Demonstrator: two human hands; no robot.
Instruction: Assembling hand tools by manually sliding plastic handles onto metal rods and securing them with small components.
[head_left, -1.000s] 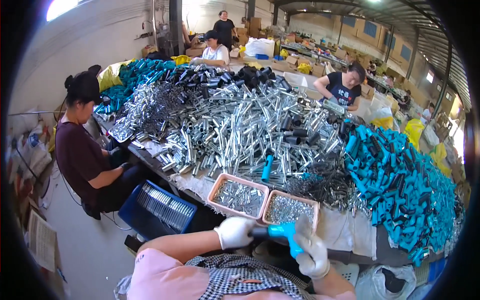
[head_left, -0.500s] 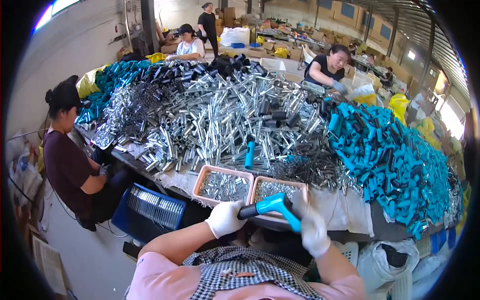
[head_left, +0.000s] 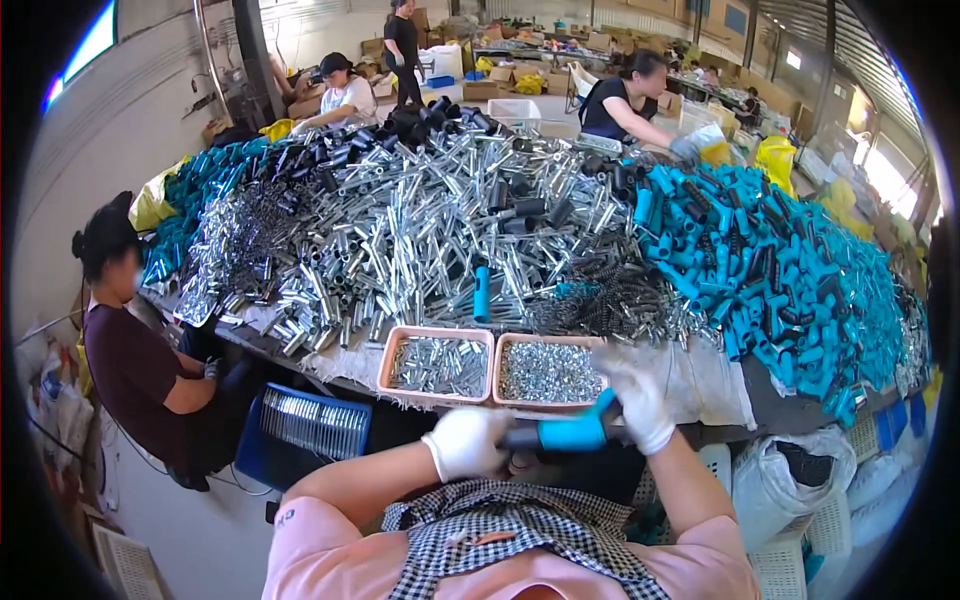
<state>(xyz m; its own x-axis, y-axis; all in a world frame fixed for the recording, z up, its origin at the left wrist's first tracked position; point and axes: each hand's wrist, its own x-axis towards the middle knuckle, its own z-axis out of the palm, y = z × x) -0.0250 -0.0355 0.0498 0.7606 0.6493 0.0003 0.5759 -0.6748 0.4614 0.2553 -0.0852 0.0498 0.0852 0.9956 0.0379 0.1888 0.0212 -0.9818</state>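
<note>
Over here, a worker in a pink top (head_left: 340, 555) and checked apron (head_left: 480, 535) has both gloved hands by the fastener tray (head_left: 548, 406), a pink one full of small shiny parts. The left hand (head_left: 466, 443) is clamped around the black end of a teal piece (head_left: 570, 433), held up nearly level just on the near side of the fastener tray. The right hand (head_left: 642, 402) is at the piece's other, angled end, by the tray's right corner; its fingers blur, and I can't tell whether they grip or only lie against it.

A second pink tray (head_left: 434, 397), with longer metal pins, sits just left of the fastener tray. Behind them spreads a heap of metal tubes (head_left: 420, 220), a loose teal tube (head_left: 482, 293) lying on it, and dark springs (head_left: 615, 290) tangle right behind the fastener tray. A mound of teal parts (head_left: 790, 260) rises to its right. Well to its left stand a blue crate (head_left: 285, 455) of metal rods and, farther left, a seated co-worker in maroon (head_left: 135, 365).
</note>
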